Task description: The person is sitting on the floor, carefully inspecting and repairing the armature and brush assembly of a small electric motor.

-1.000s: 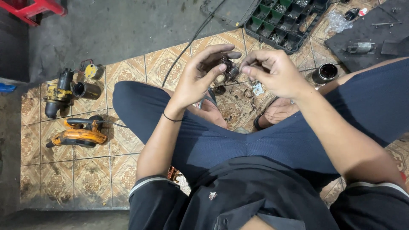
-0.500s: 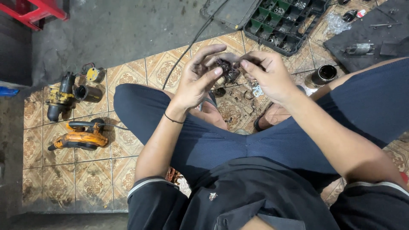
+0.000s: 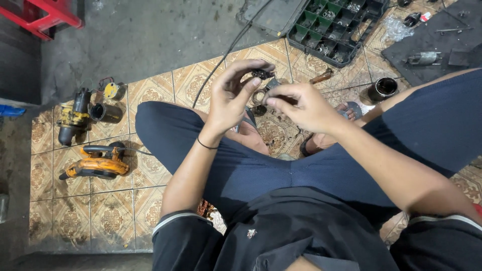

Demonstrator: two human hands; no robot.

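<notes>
The person sits cross-legged on a patterned tile floor (image 3: 150, 95), both hands raised over the lap. The left hand (image 3: 228, 100) pinches a small dark metal part (image 3: 262, 74) between thumb and fingertips, fingers curled closed on it. The right hand (image 3: 301, 106) is just beside it, its fingers drawn together at the tips near the part's lower edge; whether they grip a second, smaller piece cannot be told, as the fingers hide it.

Risks, as judged from this position:
1. The part is held only at the fingertips, in the air above the floor. A slip could drop it among the loose small items on the tiles between the feet, where it would be hard to find.
2. A black cable (image 3: 221, 65) runs across the floor just behind the hands; a wrist could snag it.
3. The open green compartment case (image 3: 336, 25) lies near the right hand; a wide elbow movement could knock it.

Condition of the part: small, dark, irregular in outline, apparently greasy or blackened metal. Finer detail is too small to tell.

2 power tools lie well apart on the left: an orange tool (image 3: 95, 163) and a dismantled yellow-and-black tool (image 3: 75, 118).
</notes>
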